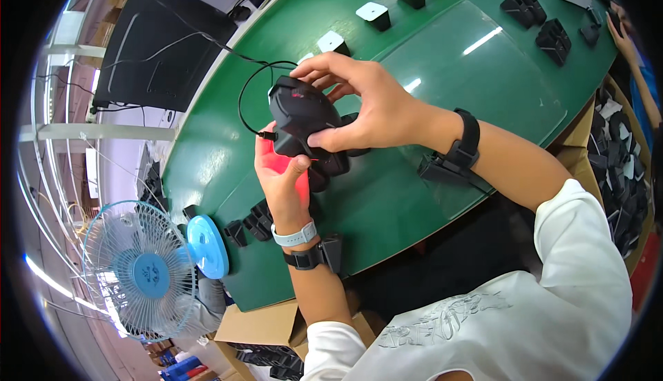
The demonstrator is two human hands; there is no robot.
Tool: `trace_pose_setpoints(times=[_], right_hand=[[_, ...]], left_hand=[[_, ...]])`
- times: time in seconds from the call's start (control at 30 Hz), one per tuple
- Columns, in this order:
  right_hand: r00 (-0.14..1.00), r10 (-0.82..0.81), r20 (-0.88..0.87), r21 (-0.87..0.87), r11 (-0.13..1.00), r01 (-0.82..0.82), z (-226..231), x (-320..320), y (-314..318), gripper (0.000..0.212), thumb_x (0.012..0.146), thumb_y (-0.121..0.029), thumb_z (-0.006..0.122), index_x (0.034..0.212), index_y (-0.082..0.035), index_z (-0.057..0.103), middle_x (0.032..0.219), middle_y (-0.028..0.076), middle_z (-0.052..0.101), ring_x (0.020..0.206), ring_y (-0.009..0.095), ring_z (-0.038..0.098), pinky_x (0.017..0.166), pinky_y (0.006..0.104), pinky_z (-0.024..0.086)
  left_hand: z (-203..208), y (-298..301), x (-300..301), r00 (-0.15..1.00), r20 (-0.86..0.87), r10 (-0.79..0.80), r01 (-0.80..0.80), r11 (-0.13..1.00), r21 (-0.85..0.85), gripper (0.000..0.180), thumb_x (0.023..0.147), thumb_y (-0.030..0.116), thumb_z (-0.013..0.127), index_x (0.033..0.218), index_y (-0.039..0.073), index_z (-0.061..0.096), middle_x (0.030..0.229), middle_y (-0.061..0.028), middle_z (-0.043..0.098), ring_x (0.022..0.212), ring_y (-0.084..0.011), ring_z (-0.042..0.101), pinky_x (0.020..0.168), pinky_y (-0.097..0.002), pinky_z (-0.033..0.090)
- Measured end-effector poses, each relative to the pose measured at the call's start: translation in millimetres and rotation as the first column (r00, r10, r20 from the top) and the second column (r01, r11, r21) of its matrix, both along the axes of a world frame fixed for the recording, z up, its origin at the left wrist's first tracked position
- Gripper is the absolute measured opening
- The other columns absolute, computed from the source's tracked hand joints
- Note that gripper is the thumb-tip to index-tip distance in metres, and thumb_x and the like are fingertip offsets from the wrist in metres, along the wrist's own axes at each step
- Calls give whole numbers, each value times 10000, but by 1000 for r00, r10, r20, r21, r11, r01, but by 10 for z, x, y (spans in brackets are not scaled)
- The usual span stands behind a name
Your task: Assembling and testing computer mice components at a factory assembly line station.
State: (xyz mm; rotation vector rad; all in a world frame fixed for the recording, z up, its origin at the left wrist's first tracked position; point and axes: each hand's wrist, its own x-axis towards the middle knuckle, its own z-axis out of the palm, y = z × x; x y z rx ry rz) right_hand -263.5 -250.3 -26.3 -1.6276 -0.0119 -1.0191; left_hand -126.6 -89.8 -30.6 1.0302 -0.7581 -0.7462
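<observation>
Both hands hold a black, angular plastic device above the green table; its exact kind I cannot make out. My right hand grips it from the upper right, thumb on its near face and fingers over the top. Beneath it, my left hand supports the lower end, thumb raised beside it. Red light from the device glows on the left palm. A thin black cable loops to a small plug at the device's left side; whether it is fully seated I cannot tell. More dark pieces show partly behind the device.
White-topped black blocks line the far table edge. A clear sheet covers part of the green table. Black parts lie at the right. A blue fan stands left; cardboard boxes hold dark parts. Another person's hand shows far right.
</observation>
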Motion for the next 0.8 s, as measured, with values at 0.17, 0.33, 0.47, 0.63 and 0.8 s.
trace_pose_setpoints(times=[0.17, 0.33, 0.47, 0.63, 0.8], right_hand=[[997, -19, 77, -153, 988, 31, 5, 0, -27, 612, 668, -199, 798, 1238, -65, 622, 1113, 122, 680, 1012, 253, 665, 891, 361, 537], [696, 628, -348, -251, 653, -715, -32, -108, -6, 546, 596, -145, 713, 1136, -65, 698, 1085, 115, 676, 1050, 320, 616, 940, 418, 492], [509, 537, -672, -292, 439, -850, -142, -143, 204, 508, 617, -171, 754, 1110, -61, 713, 1084, 130, 684, 1044, 325, 628, 913, 423, 503], [583, 626, -517, -40, 663, -748, 3, -99, 56, 374, 736, -255, 838, 1002, -27, 706, 907, 92, 689, 819, 199, 669, 756, 334, 536], [980, 95, -175, 28, 995, -92, -73, 56, 52, 241, 865, -200, 798, 985, -22, 689, 839, 30, 676, 773, 85, 610, 699, 258, 507]], left_hand=[[-11, -30, 68, 1000, 0, 3, -3, 999, 34, 659, 843, 66, 740, 1418, -31, 433, 1352, -201, 569, 1240, -310, 588, 1097, -428, 461], [7, -20, 141, 962, -274, -14, -11, 996, -93, 620, 738, 94, 605, 1330, -35, 473, 1213, -237, 589, 1118, -387, 588, 967, -467, 489], [40, -36, 32, 989, -126, 83, -82, 997, 12, 367, 712, -9, 607, 1062, 13, 499, 908, -106, 532, 828, -233, 518, 684, -331, 437], [76, 8, -74, 989, 102, 108, -115, 991, 64, 293, 701, -48, 626, 961, 27, 512, 860, -68, 550, 793, -186, 532, 719, -299, 463], [5, -211, -165, 671, 738, 74, -228, 967, 110, 335, 728, 106, 785, 959, 32, 554, 774, -86, 602, 683, -188, 575, 621, -328, 474]])
